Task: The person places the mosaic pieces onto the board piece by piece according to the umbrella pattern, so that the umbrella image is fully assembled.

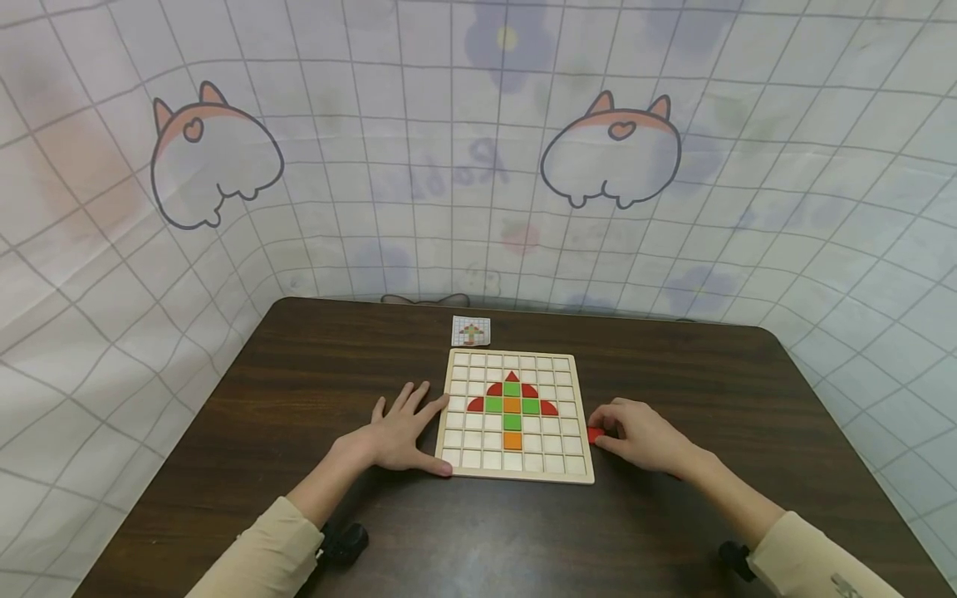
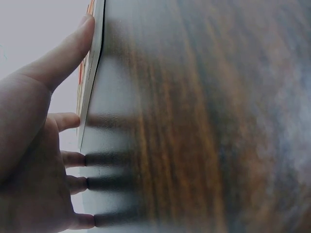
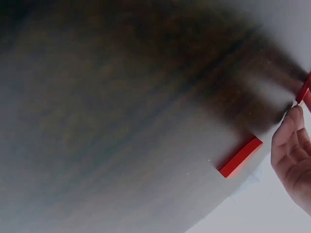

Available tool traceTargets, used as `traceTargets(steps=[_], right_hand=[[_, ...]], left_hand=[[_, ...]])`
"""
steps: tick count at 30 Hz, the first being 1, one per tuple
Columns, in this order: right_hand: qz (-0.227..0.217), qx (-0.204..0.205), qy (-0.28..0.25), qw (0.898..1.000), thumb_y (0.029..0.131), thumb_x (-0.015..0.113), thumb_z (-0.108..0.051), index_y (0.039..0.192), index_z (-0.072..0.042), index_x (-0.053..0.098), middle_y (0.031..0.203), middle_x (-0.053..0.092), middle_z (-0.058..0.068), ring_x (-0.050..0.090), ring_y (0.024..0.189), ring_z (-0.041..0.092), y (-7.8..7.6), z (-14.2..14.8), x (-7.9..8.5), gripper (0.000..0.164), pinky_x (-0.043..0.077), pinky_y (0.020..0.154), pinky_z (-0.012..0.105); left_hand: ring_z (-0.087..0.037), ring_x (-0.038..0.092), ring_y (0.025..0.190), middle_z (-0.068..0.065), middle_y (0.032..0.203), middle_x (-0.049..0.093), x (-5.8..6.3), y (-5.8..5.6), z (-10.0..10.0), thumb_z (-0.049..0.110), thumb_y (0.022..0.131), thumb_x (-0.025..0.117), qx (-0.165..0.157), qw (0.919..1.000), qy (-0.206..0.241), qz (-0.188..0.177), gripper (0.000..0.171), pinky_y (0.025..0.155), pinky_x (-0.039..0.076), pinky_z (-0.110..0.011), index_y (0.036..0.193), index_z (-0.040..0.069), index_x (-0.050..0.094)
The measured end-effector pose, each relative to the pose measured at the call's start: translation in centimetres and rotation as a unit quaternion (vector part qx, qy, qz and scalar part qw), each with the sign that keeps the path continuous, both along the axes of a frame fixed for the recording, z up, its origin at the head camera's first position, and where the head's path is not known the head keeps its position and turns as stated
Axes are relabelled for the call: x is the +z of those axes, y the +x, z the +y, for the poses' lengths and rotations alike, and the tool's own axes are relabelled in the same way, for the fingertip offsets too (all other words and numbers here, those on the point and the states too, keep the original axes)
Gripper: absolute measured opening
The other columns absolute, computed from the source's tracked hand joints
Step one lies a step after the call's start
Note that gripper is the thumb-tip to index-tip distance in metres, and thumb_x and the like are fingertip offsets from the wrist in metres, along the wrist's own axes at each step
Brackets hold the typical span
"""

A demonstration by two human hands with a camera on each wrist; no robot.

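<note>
A square wooden grid board (image 1: 548, 453) lies on the table, with red, green and orange tiles set into its cells as an arrow-like figure. My left hand (image 1: 392, 436) is spread at its left side, thumb at the near left corner and index fingertip at the left edge; in the left wrist view the thumb (image 2: 73, 46) lies along the board's side (image 2: 90, 80). Close beside the right edge, my right hand (image 1: 639, 433) pinches a red tile (image 1: 595, 434) between thumb and fingers. The right wrist view shows that red tile (image 3: 304, 88) at its edge.
Another red piece (image 3: 240, 158) lies on the table by the right hand, mostly hidden under the wrist in the head view. Behind the board sits a small pattern card (image 1: 471, 330). A printed grid curtain (image 1: 478, 208) hangs around the dark wooden table (image 1: 344, 353).
</note>
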State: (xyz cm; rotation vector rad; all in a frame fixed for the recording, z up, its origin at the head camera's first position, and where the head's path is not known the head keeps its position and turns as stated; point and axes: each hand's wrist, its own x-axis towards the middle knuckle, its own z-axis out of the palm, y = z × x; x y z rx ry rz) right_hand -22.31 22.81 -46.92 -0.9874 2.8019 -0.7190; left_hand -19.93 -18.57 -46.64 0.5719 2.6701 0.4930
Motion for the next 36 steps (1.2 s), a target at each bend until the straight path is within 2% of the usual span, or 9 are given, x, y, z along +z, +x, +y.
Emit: traceTargets(steps=[10, 20, 23, 30, 36], right_hand=[[0.003, -0.007, 0.02, 1.0, 0.092, 0.078, -0.009, 0.111, -0.012, 0.077, 0.091, 0.058, -0.005, 0.053, 0.079, 0.014, -0.2, 0.2, 0.3, 0.019, 0.046, 0.067, 0.03], [0.0, 0.005, 0.016, 1.0, 0.092, 0.079, -0.01, 0.112, -0.012, 0.076, 0.095, 0.061, -0.002, 0.057, 0.083, 0.017, -0.4, 1.0, 0.3, 0.02, 0.049, 0.068, 0.03], [-0.004, -0.006, 0.009, 1.0, 0.093, 0.079, -0.013, 0.113, -0.009, 0.074, 0.096, 0.062, -0.001, 0.058, 0.083, 0.018, -0.3, 1.1, 0.3, 0.021, 0.05, 0.068, 0.032], [0.0, -0.074, 0.034, 0.997, 0.087, 0.084, -0.037, 0.103, -0.008, 0.072, 0.096, 0.066, 0.001, 0.062, 0.087, 0.018, 0.2, 0.3, 0.0, 0.036, 0.054, 0.076, 0.041], [-0.004, -0.094, 0.045, 0.995, 0.085, 0.087, -0.03, 0.097, -0.006, 0.07, 0.091, 0.065, 0.002, 0.062, 0.083, 0.018, 0.3, -0.3, 0.2, 0.031, 0.054, 0.074, 0.041]], left_hand=[[-0.045, -0.001, 0.154, -0.021, 0.17, 0.004, -0.2, -0.1, 0.0, 0.068, 0.082, 0.076, 0.001, 1.0, 0.0, 0.003, 0.113, 0.111, 0.005, -0.077, 0.166, 0.017, 0.02], [-0.045, -0.001, 0.154, -0.021, 0.17, 0.004, -0.3, -0.1, 0.1, 0.069, 0.081, 0.076, 0.002, 1.0, -0.001, 0.004, 0.114, 0.111, 0.005, -0.077, 0.166, 0.018, 0.02], [-0.045, -0.001, 0.154, -0.021, 0.17, 0.004, -0.3, -0.1, 0.0, 0.069, 0.082, 0.076, 0.001, 1.0, 0.001, 0.004, 0.114, 0.111, 0.005, -0.077, 0.166, 0.017, 0.02], [-0.045, 0.0, 0.154, -0.021, 0.169, 0.006, -0.3, -0.1, 0.0, 0.068, 0.081, 0.076, 0.003, 1.0, 0.003, 0.006, 0.113, 0.111, 0.006, -0.078, 0.166, 0.016, 0.022], [-0.045, 0.0, 0.154, -0.022, 0.169, 0.006, -0.4, 0.0, 0.0, 0.068, 0.081, 0.077, 0.002, 1.0, 0.003, 0.005, 0.113, 0.111, 0.006, -0.078, 0.166, 0.016, 0.022]])
